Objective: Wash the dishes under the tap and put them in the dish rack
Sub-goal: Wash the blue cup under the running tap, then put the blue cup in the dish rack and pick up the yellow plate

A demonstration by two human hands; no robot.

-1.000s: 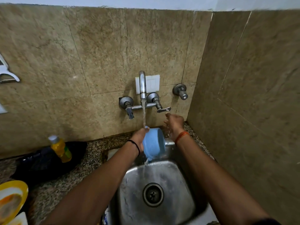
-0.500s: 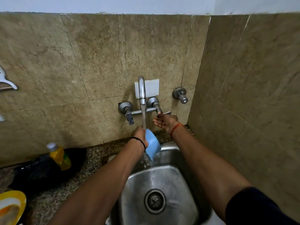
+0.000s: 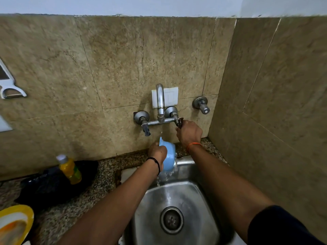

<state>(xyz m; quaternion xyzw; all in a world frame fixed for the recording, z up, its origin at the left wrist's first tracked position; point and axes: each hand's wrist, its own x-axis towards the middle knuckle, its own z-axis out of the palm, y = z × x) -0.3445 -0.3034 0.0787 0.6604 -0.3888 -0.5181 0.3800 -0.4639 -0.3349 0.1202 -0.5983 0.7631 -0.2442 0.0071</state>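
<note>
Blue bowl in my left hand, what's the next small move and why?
Probably lift the blue bowl clear of the sink toward the rack: the right hand grips the tap handle, hardly any stream falls, and water drains off the tilted bowl.

Location: a home kitchen, at the washing-up corner. Indicators: a steel sink [image 3: 178, 200] with a round drain [image 3: 171, 220], set into a speckled stone table [image 3: 106, 172]; a wall-mounted tap [image 3: 160, 103] with two valve handles; beige stone-look wall tiles [image 3: 123, 59] on both walls; a yellow bottle [image 3: 69, 169] and a yellow plate [image 3: 17, 223] on the table.
</note>
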